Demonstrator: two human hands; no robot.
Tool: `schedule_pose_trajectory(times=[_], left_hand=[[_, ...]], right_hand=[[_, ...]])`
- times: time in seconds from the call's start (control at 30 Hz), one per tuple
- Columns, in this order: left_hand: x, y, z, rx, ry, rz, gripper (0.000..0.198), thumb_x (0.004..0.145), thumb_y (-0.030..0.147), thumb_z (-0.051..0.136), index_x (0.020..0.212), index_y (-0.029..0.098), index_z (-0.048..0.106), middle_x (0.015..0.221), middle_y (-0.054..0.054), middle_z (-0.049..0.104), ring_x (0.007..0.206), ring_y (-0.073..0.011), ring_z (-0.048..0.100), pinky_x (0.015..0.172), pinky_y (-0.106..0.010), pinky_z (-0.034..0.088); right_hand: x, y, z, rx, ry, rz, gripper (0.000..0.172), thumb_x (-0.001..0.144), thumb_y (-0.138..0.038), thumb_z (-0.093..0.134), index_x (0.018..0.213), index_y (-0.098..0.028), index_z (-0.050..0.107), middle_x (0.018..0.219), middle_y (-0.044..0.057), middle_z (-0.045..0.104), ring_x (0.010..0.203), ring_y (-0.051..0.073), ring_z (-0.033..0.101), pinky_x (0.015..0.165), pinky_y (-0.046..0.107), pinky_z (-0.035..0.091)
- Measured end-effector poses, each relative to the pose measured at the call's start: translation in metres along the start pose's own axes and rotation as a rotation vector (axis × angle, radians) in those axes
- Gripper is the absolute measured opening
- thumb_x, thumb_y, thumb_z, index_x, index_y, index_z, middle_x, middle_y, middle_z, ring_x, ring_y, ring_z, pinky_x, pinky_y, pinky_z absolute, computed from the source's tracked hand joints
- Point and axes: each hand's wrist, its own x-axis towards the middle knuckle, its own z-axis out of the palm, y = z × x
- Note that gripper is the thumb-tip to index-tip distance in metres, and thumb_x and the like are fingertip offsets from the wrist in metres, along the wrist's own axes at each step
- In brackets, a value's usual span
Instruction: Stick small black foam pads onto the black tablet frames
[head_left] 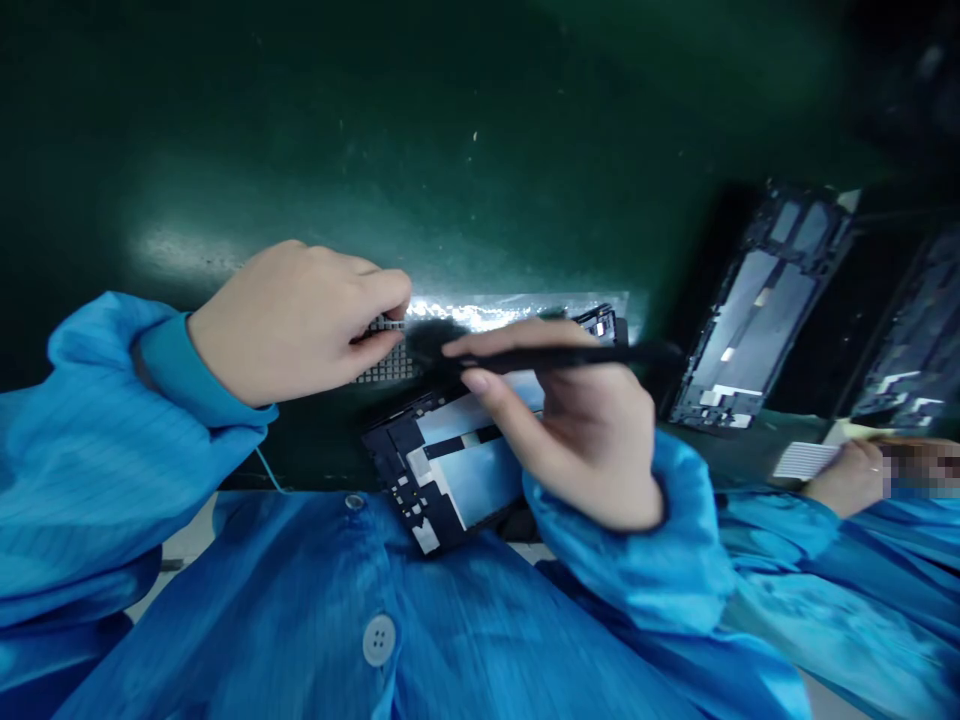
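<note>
My left hand (304,325) is closed in a pinch at the edge of a sheet of small grey squares (386,365). In my right hand (577,430) lies a slim black tool (592,354) that looks like tweezers, held between thumb and fingers. Its tip end, blurred, points left toward the sheet. Beneath the right hand, close to my body, sits an opened phone-like device (472,475) at a tilt, with a black frame and bluish-silver panels. My right hand covers part of it. A shiny clear strip (495,310) lies just beyond the hands.
The dark green table (450,150) stretches out ahead. To the right, another opened device (761,310) lies aslant, with a further one (915,340) beyond it. At the right edge a co-worker's hand (847,478) is near a white striped sheet (804,460).
</note>
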Motion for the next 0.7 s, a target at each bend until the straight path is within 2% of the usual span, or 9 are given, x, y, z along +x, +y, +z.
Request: schedule_pose_trajectory(times=[0.07,0.13,0.23,0.37,0.5,0.57,0.6,0.7], left_hand=[[0.000,0.001,-0.001,-0.001,-0.001,-0.004,0.024,0.108,0.036,0.055,0.110,0.023,0.075,0.081,-0.001,0.073,0.066,-0.0178,0.061,0.061,-0.034,0.031],[0.000,0.001,-0.001,-0.004,-0.013,-0.009,0.026,0.108,0.038,0.054,0.112,0.024,0.076,0.079,-0.001,0.073,0.064,-0.0186,0.061,0.061,-0.035,0.032],[0.000,-0.001,0.000,-0.021,-0.031,-0.016,0.027,0.108,0.038,0.053,0.114,0.025,0.076,0.081,-0.002,0.076,0.067,-0.0205,0.065,0.062,-0.035,0.035],[-0.001,-0.003,0.003,-0.061,0.009,-0.009,0.026,0.107,0.037,0.053,0.114,0.026,0.076,0.083,-0.002,0.077,0.074,-0.0218,0.070,0.066,-0.034,0.041],[0.001,-0.001,0.000,-0.058,-0.023,-0.056,0.023,0.107,0.039,0.059,0.113,0.026,0.077,0.080,-0.001,0.073,0.071,-0.0217,0.068,0.065,-0.034,0.038],[0.001,0.002,-0.003,-0.052,-0.069,-0.091,0.023,0.108,0.038,0.062,0.114,0.024,0.079,0.080,-0.001,0.072,0.070,-0.0212,0.065,0.066,-0.035,0.036],[0.001,0.002,-0.005,-0.053,-0.082,-0.090,0.023,0.109,0.037,0.062,0.115,0.023,0.079,0.081,-0.002,0.073,0.069,-0.0207,0.063,0.066,-0.035,0.034],[-0.003,0.002,-0.005,-0.074,-0.045,-0.043,0.025,0.112,0.027,0.055,0.114,0.019,0.078,0.086,-0.002,0.075,0.068,-0.0174,0.058,0.066,-0.034,0.031]], right_hand=[[0.019,0.010,-0.006,-0.028,-0.141,-0.018,0.012,0.109,-0.021,0.078,0.121,-0.023,0.080,0.120,0.007,0.089,0.111,0.024,0.087,0.099,0.041,0.073],[0.030,0.019,-0.007,-0.030,-0.225,-0.016,0.011,0.110,-0.024,0.076,0.121,-0.023,0.080,0.120,0.006,0.090,0.109,0.024,0.087,0.097,0.040,0.073],[0.031,0.025,-0.006,-0.015,-0.229,-0.013,0.012,0.111,-0.025,0.077,0.122,-0.023,0.081,0.121,0.006,0.090,0.109,0.024,0.088,0.097,0.039,0.073],[0.028,0.024,-0.003,-0.033,-0.221,-0.022,0.013,0.111,-0.024,0.076,0.123,-0.023,0.081,0.123,0.006,0.089,0.112,0.024,0.087,0.099,0.039,0.073],[0.030,0.022,-0.003,0.002,-0.232,-0.038,0.009,0.110,-0.022,0.076,0.118,-0.023,0.080,0.119,0.006,0.089,0.107,0.024,0.087,0.097,0.039,0.071],[0.024,0.021,-0.005,0.087,-0.172,0.009,0.007,0.110,-0.024,0.077,0.117,-0.025,0.079,0.115,0.004,0.088,0.104,0.023,0.086,0.094,0.039,0.072],[0.018,0.020,-0.006,0.135,-0.097,0.051,0.007,0.111,-0.026,0.076,0.118,-0.026,0.078,0.113,0.003,0.087,0.104,0.024,0.086,0.094,0.040,0.072],[-0.009,0.025,-0.005,0.212,0.280,0.138,0.010,0.113,-0.028,0.073,0.122,-0.031,0.076,0.109,0.002,0.083,0.102,0.023,0.084,0.095,0.043,0.071]])
